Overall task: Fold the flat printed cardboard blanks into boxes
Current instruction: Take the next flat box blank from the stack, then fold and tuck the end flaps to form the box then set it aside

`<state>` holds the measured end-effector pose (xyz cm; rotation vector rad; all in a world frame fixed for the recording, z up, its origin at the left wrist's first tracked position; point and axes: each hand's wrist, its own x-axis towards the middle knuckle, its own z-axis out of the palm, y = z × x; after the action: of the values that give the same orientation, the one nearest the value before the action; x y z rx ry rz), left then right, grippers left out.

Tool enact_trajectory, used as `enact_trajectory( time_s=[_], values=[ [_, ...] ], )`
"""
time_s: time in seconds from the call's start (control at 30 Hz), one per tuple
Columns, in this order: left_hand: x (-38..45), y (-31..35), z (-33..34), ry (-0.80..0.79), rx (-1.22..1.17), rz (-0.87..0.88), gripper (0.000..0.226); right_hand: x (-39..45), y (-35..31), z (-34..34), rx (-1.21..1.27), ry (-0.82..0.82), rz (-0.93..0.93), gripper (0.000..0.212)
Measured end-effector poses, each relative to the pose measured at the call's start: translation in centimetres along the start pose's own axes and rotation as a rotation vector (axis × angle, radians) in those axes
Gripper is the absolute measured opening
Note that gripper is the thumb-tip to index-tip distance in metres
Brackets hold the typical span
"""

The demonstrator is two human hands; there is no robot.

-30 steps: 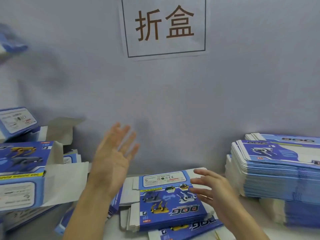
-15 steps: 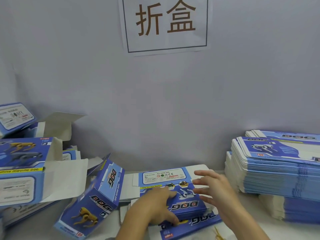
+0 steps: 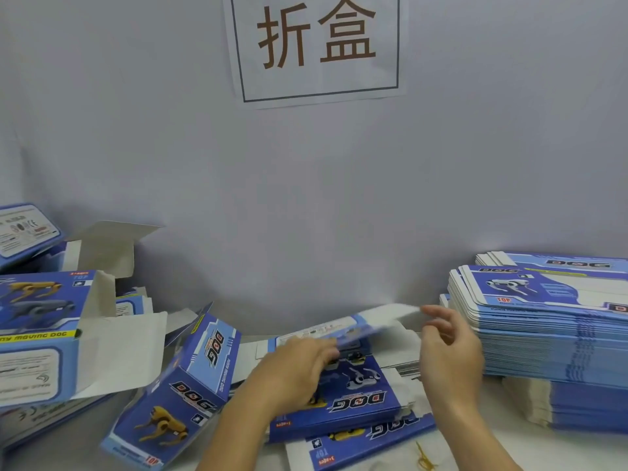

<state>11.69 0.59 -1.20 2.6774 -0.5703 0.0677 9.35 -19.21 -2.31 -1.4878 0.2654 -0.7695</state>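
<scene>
Top blank (image 3: 360, 329) lifted between both hands, above the small pile of flat blanks (image 3: 356, 399).

Left hand (image 3: 299, 368) pinches its near-left edge; right hand (image 3: 448, 348) holds the raised far corner with curled fingers, beside the tall stack (image 3: 543, 328).

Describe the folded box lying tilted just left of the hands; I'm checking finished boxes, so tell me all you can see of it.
The folded box is printed cardboard, blue with paler blue panels, carrying "DOG" lettering on two faces, a yellow robot dog picture and a red "TOP" mark near its lower end. It is erected into a long rectangular shape and lies tilted, its near end toward the camera. A flap at its far end stands open. It leans among other cardboard at the table's left; neither hand touches it.
</scene>
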Motion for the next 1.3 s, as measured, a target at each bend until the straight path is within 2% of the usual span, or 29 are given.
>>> enact_trajectory(
  time_s=[0.07,0.13,0.23,0.27,0.33,0.37,0.4,0.43,0.5,0.53,0.6,0.7,0.77,0.83,0.87,0.93,1.0,1.13,1.23,1.3],
  values=[
    [0.1,-0.1,-0.6,0.284,0.104,0.024,0.035,-0.1,-0.1,0.1,0.028,0.045,-0.014,0.029],
    [0.2,0.1,-1.1,0.510,0.129,0.043,0.037,-0.1,-0.2,0.2,0.026,-0.024,-0.017,0.027],
    [0.1,1.1,-1.6,0.730,-0.025,0.088,0.045,-0.7,-1.3,0.7,0.115,-0.329,0.056,0.018],
    [-0.1,1.5,-1.9,0.764,-0.099,0.116,0.049,-1.0,-1.7,0.9,0.186,-0.471,0.094,0.030],
    [-0.3,2.7,-2.1,0.728,-0.255,0.212,0.049,-1.5,-2.4,1.5,0.344,-0.688,0.184,0.072],
    [-0.4,3.4,-2.0,0.635,-0.349,0.285,0.043,-1.7,-2.7,1.9,0.408,-0.746,0.192,0.082],
    [-0.6,4.0,-1.9,0.499,-0.439,0.343,0.039,-1.8,-2.9,2.3,0.465,-0.747,0.168,0.080],
    [-0.7,4.7,-1.8,0.368,-0.508,0.372,0.040,-1.9,-3.3,2.4,0.506,-0.684,0.138,0.068],
    [-0.9,5.3,-1.3,0.242,-0.577,0.359,0.045,-1.5,-4.1,2.3,0.518,-0.439,0.120,0.030],
    [-1.0,5.5,-1.3,0.235,-0.610,0.342,0.041,-1.0,-4.1,2.1,0.504,-0.334,0.118,0.021],
    [-1.1,5.8,-1.6,0.316,-0.695,0.323,0.025,-0.1,-4.4,1.0,0.483,-0.263,0.090,0.021],
    [-1.2,5.2,-2.7,0.698,-0.653,0.241,0.017,1.1,-5.0,-1.2,0.547,-0.344,0.061,0.020],
    [-1.4,4.7,-3.9,0.878,-0.622,0.146,0.032,1.6,-5.5,-2.9,0.584,-0.414,0.056,0.026],
    [-1.9,4.4,-4.8,0.820,-0.749,0.060,0.063,1.8,-5.8,-3.9,0.576,-0.480,0.044,0.040],
    [-2.0,4.4,-5.1,0.737,-0.872,0.067,0.070,1.7,-5.9,-4.1,0.561,-0.515,0.029,0.041],
    [-2.3,4.7,-5.3,0.600,-1.044,0.149,0.059,1.4,-6.1,-4.0,0.516,-0.563,-0.022,0.029],
    [-2.5,5.2,-5.3,0.620,-1.026,0.206,0.047,0.9,-6.4,-3.6,0.442,-0.531,-0.115,0.027],
    [-2.7,5.4,-5.4,0.650,-0.921,0.219,0.044,0.5,-7.0,-3.1,0.394,-0.499,-0.239,0.063],
    [-2.8,5.4,-5.6,0.598,-0.883,0.209,0.049,0.6,-7.1,-3.0,0.397,-0.478,-0.285,0.063],
    [-2.7,5.7,-5.3,0.540,-0.878,0.222,0.063,0.4,-7.2,-2.7,0.419,-0.493,-0.275,0.068]
  ],
)
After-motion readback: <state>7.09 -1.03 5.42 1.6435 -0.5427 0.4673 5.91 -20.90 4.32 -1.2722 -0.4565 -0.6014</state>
